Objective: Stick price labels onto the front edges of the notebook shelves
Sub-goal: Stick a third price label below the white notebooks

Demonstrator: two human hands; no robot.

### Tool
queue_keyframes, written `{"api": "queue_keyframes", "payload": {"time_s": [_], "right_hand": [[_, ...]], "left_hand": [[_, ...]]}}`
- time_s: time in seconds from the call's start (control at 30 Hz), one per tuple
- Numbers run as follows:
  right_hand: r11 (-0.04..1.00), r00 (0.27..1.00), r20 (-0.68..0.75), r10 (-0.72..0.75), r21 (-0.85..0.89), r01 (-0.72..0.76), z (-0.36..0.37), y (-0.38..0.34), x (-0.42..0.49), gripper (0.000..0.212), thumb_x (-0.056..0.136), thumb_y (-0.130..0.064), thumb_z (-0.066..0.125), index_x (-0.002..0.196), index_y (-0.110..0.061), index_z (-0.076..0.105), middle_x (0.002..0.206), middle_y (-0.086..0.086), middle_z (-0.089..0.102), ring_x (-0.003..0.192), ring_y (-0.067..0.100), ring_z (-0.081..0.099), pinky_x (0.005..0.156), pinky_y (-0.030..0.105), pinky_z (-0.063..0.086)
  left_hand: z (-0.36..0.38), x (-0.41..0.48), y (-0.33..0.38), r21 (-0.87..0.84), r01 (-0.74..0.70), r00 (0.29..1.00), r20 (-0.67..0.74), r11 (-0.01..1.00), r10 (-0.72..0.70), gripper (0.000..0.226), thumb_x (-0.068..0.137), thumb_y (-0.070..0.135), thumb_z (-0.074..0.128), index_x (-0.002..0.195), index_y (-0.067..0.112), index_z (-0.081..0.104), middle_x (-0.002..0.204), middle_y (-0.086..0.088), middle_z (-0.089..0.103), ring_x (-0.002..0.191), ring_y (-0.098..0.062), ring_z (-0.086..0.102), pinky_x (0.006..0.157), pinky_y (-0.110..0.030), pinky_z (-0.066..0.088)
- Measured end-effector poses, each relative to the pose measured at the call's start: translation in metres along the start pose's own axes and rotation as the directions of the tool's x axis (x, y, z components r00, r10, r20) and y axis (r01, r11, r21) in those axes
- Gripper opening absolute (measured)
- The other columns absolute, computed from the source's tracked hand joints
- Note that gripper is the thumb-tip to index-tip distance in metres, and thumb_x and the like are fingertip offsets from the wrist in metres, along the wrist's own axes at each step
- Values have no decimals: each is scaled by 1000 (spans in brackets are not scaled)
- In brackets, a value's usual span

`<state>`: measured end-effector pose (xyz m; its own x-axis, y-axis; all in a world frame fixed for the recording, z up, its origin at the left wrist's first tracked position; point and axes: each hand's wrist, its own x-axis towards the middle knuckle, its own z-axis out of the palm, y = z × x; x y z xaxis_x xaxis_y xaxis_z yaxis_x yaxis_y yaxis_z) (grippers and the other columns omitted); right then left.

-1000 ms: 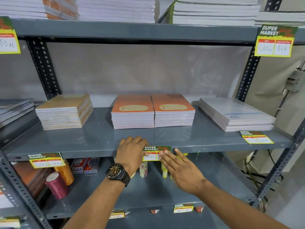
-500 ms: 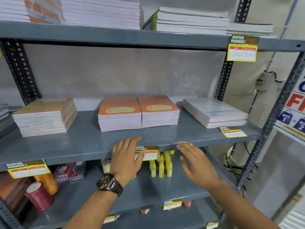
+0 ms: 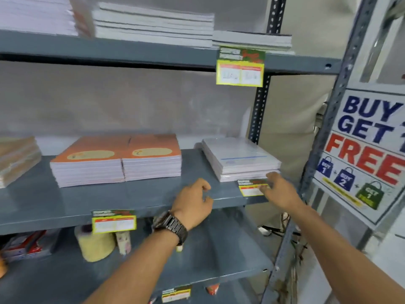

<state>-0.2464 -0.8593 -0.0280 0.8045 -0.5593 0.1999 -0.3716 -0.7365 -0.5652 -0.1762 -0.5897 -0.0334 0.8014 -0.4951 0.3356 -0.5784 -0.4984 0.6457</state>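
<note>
A yellow and green price label (image 3: 114,220) is stuck on the front edge of the grey middle shelf (image 3: 153,194), below the orange notebook stacks (image 3: 118,159). A second label (image 3: 251,187) lies loose and flat on the shelf top in front of the white notebook stack (image 3: 238,159). My right hand (image 3: 279,190) reaches over it, fingertips on its right end, fingers apart. My left hand (image 3: 192,204), with a dark watch on the wrist, hovers at the shelf's front edge with loosely curled fingers and holds nothing. Another label (image 3: 240,66) hangs from the top shelf edge.
A "Buy, get free" poster (image 3: 368,150) hangs on the perforated upright (image 3: 328,128) at the right. A tan notebook stack (image 3: 17,159) sits at the far left. Below are a cream thread spool (image 3: 96,244), small boxes (image 3: 26,244) and a labelled lower shelf edge (image 3: 176,294).
The view swung right. Both hands left the label stuck below the orange notebooks; my right hand moved right to the loose label by the white stack, and my left hand followed.
</note>
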Motion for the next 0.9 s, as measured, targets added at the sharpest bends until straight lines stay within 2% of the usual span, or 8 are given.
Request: {"api": "queue_keyframes", "payload": {"time_s": [0.1,0.2,0.37,0.43,0.57,0.67,0.8,0.9], "right_hand": [[998,997,56,-55,-15,56,-7,14,23,50,84,-32,68,127,-12,53,111,11,67,105,29,61,73,27,38],[992,995,78,-66,109,57,-11,19,42,45,74,-35,76,112,-18,61,104,2,68,99,23,63,80,32,48],[898,990,134,-32,438,-30,-14,27,56,39,65,-8,86,97,-12,64,83,2,62,80,19,61,80,36,51],[847,985,161,-63,531,-32,-17,29,59,37,66,4,83,97,-7,65,77,3,58,74,18,59,76,34,52],[779,961,226,-159,627,-18,-21,30,56,30,70,9,80,96,-4,69,75,0,58,67,9,59,66,17,53],[824,933,210,-291,551,133,-21,33,50,33,73,-1,81,103,-6,70,90,-3,67,76,3,62,68,8,49],[873,893,219,-392,396,286,-25,36,44,24,74,-11,81,95,-17,73,93,0,74,89,16,67,83,34,55],[868,859,292,-421,405,288,-31,34,39,13,77,-10,79,85,-19,74,85,0,75,80,15,68,77,37,55]], "left_hand": [[41,35,29,-56,134,990,62,989,-130,20,80,24,57,100,26,53,104,1,69,99,-25,63,91,-39,49],[71,60,51,2,179,983,29,984,-179,21,81,31,54,101,27,50,100,9,71,99,-24,63,93,-41,46],[99,81,74,-54,337,940,-43,940,-339,31,71,41,69,94,33,49,85,20,66,98,-16,62,99,-42,38],[99,87,76,-133,385,921,-13,913,-390,38,66,35,76,92,33,49,77,23,65,95,-12,63,97,-39,38],[95,91,76,-365,368,927,78,855,-366,35,70,12,80,94,21,57,77,8,68,84,-16,66,88,-36,52],[96,81,75,-452,287,954,52,845,-296,24,78,3,72,99,13,65,75,1,67,78,-18,64,78,-33,55],[97,61,76,-500,226,969,27,836,-246,26,86,2,62,87,26,70,77,1,66,74,-15,64,67,-29,54],[96,50,75,-411,195,975,-14,891,-220,25,86,3,61,83,26,69,78,3,64,74,-18,66,65,-30,55]]}}
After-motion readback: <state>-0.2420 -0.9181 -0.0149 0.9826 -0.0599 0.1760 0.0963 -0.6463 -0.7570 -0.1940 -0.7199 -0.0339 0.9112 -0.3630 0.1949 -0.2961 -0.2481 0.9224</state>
